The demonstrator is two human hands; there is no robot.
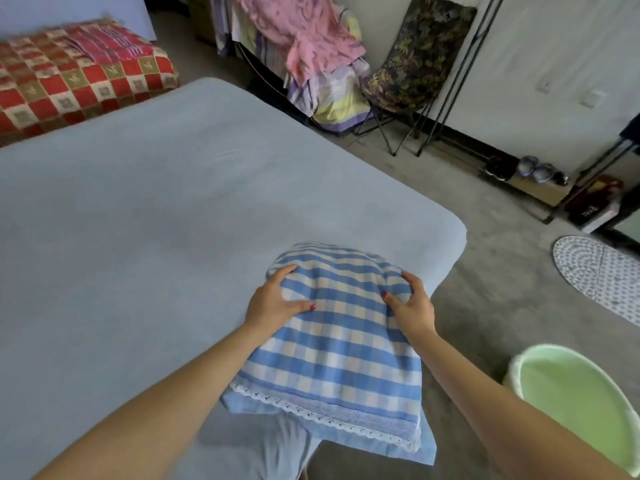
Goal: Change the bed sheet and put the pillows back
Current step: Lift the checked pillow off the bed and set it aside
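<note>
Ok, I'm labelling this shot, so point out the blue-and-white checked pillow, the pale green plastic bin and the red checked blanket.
blue-and-white checked pillow [339, 344], head view, middle of its top.
pale green plastic bin [575, 393], head view, inside wall.
red checked blanket [69, 84], head view, top surface.

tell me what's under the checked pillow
The far part of the pillow lies on the bed's blue sheet near its corner. Its lace-trimmed near end overhangs the bed edge. Left hand and right hand hold its sides. The sheet directly beneath is covered.
</note>
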